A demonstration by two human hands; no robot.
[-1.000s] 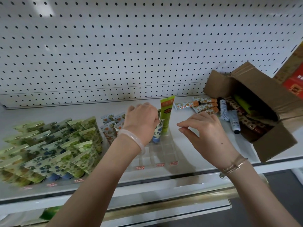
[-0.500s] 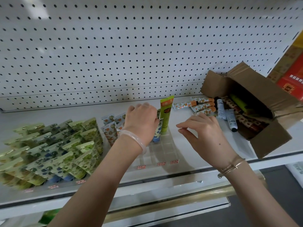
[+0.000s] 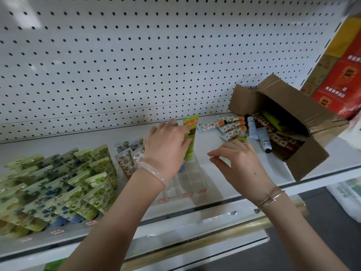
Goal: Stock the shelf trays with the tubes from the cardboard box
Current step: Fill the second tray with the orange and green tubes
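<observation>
A tall green tube (image 3: 192, 125) stands upright in the back of a clear compartment tray (image 3: 195, 179). My left hand (image 3: 166, 147) reaches over the tray, its fingers curled around the green tube's left side. A small blue-capped tube (image 3: 181, 167) shows under the palm. To the right of the tray my right hand (image 3: 241, 165) hovers with fingers apart, holding nothing. The cardboard box (image 3: 304, 163) lies tipped open at the right, dark and green tubes inside. Orange-patterned tubes (image 3: 230, 127) and white tubes (image 3: 262, 136) spill out in front of it.
Rows of green-patterned tubes (image 3: 58, 184) fill the trays on the left. A few orange-patterned tubes (image 3: 125, 157) stand beside my left wrist. A white pegboard (image 3: 136, 65) backs the shelf. Red and yellow cartons (image 3: 343, 79) stand at the far right.
My left fingers have spread rightward onto the green tube. The right hand has stayed near the tray, shifting slightly. The camera view has drifted a little.
</observation>
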